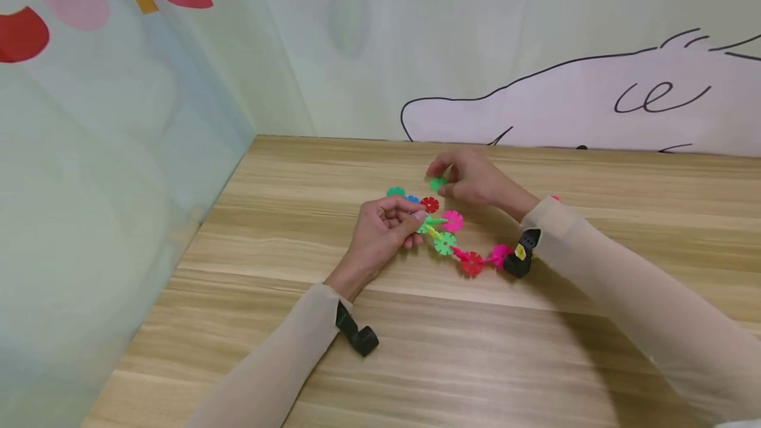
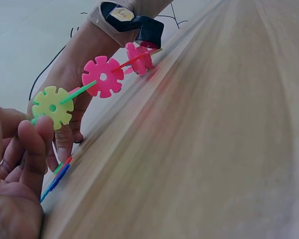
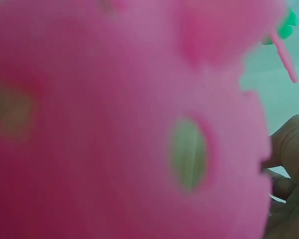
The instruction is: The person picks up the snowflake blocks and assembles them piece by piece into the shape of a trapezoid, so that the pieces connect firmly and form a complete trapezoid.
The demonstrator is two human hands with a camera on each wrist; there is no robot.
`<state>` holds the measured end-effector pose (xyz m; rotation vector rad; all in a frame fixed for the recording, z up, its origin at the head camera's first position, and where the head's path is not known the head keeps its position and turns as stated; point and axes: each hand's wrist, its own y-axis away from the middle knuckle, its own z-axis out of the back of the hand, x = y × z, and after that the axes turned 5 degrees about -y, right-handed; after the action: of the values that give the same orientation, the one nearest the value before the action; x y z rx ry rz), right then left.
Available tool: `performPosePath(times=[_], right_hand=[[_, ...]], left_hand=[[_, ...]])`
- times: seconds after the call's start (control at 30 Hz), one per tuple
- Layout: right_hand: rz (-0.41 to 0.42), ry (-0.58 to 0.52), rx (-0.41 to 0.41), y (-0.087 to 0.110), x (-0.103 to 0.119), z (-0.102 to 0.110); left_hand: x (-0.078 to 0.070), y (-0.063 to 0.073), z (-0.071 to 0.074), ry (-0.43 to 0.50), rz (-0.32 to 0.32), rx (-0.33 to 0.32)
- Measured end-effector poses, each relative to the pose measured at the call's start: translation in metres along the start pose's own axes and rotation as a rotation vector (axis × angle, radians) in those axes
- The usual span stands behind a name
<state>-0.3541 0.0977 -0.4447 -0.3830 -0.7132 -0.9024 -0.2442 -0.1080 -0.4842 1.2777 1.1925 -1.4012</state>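
My left hand (image 1: 383, 230) pinches one end of a chain of notched interlocking plastic discs between thumb and fingers. In the head view the chain runs right through a green disc (image 1: 444, 243), a red disc (image 1: 472, 263) and a pink disc (image 1: 501, 255) toward the right wrist. Farther back, my right hand (image 1: 472, 177) has thumb and index finger on either side of a loose green disc (image 1: 438, 183). A pink disc (image 3: 229, 149) fills most of the right wrist view, very near that camera. Seen from the left wrist, a yellow-green disc (image 2: 52, 107) hangs above the tabletop.
Loose discs lie beyond the left hand: a green disc (image 1: 395, 191), a blue disc (image 1: 411, 199) and a red disc (image 1: 429, 205). The wood-grain table (image 1: 416, 349) meets a printed wall (image 1: 333, 71) at its back and left edges.
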Motion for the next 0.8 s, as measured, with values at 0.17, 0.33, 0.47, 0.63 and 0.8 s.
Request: performPosePath(times=[0.17,0.33,0.47,0.63,0.8], right_hand=[[0.006,0.000,-0.005,0.0001,0.0002,0.0000],[-0.003,0.011,-0.018,0.0009,0.0015,-0.0008],[-0.007,0.006,-0.036,0.0017,0.0035,-0.0010],[0.000,-0.012,-0.044,0.0025,0.0028,-0.0002],[-0.004,-0.015,-0.038,0.0043,0.0013,0.0019]], left_hand=[[-0.0009,0.0001,-0.0005,0.007,-0.002,0.005],[-0.0010,0.0005,-0.0003,0.001,-0.001,0.006],[-0.0010,0.0003,0.0003,-0.007,-0.006,0.005],[-0.0012,0.0001,0.0004,-0.002,-0.010,0.010],[-0.0002,0.0007,0.0007,-0.005,-0.005,0.008]])
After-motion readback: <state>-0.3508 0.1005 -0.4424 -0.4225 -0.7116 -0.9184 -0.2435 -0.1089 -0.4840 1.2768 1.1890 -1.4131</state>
